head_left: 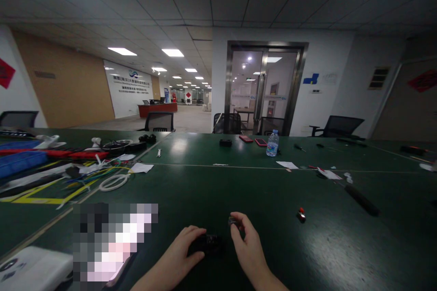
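On the dark green table (pixel 205 191), near its front edge, my left hand (pixel 182 250) is curled round a small black part (pixel 208 243) that lies on the surface. My right hand (pixel 247 241) sits just right of it, thumb and forefinger pinched on a tiny dark piece (pixel 233 221) held above the black part. Both wrists enter from the bottom of the head view.
A small red and black piece (pixel 301 213) lies to the right. A black rod (pixel 362 200), paper scraps (pixel 287 164), a water bottle (pixel 272 143) and phones (pixel 261 142) sit farther back. Wires, a white cable coil (pixel 114 182) and blue bins (pixel 20 161) crowd the left. A white device (pixel 30 268) lies at bottom left.
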`<act>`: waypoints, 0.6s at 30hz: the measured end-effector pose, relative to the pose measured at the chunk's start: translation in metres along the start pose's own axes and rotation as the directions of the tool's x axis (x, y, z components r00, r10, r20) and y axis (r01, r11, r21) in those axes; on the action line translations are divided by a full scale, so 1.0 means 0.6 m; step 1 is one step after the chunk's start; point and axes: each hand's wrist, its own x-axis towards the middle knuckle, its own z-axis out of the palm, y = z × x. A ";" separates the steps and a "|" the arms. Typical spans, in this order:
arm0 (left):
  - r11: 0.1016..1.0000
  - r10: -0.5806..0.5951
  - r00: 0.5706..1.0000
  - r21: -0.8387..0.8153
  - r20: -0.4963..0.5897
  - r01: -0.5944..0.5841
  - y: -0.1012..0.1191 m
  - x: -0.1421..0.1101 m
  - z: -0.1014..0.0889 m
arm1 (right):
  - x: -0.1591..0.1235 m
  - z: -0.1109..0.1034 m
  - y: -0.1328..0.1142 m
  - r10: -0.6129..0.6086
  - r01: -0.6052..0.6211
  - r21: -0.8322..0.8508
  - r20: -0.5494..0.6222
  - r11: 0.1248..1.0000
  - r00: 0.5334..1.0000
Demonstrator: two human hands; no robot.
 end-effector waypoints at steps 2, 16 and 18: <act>1.000 -0.005 1.000 0.001 0.003 0.005 -0.001 0.000 0.000 | 0.000 -0.001 0.000 0.018 -0.018 0.000 0.006 1.000 1.000; 1.000 0.006 1.000 0.005 0.002 -0.006 -0.005 0.001 0.002 | 0.002 0.001 0.001 0.033 -0.033 0.028 -0.009 0.999 0.999; 1.000 0.006 1.000 0.008 -0.001 -0.006 -0.006 0.002 0.002 | 0.002 0.001 -0.001 0.018 -0.018 0.031 -0.010 0.999 1.000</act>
